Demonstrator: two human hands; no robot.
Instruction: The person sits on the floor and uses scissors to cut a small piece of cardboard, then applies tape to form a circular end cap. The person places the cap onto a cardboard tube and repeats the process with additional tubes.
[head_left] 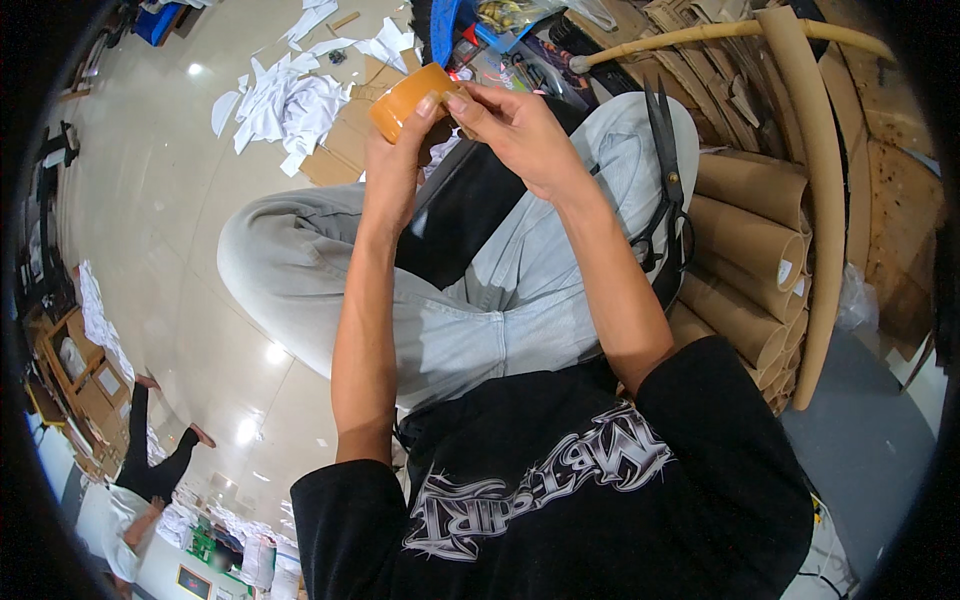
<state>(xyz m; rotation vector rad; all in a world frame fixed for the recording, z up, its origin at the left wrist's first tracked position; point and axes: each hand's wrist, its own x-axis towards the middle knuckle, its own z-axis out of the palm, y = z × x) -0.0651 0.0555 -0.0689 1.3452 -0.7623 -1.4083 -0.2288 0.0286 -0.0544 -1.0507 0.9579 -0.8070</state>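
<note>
A wide roll of orange-brown packing tape [405, 98] is held up in front of my bent legs. My left hand [400, 150] is closed around its near side, with the thumb up against the edge. My right hand [515, 130] meets it there, thumb and fingers pinched at the roll's right edge; what lies between those fingertips is too small to make out. Beneath my hands a flat black piece [445, 225] lies slanted across my lap. Large black scissors [668, 180] rest on my right knee, blades pointing away from me.
White paper scraps [285, 105] and cardboard [335, 155] lie on the tiled floor ahead. Brown cardboard tubes [745, 240] are stacked at my right beside a long upright tube [820, 200]. A blue container [500, 30] stands beyond my hands. Another person [135, 490] is far off at lower left.
</note>
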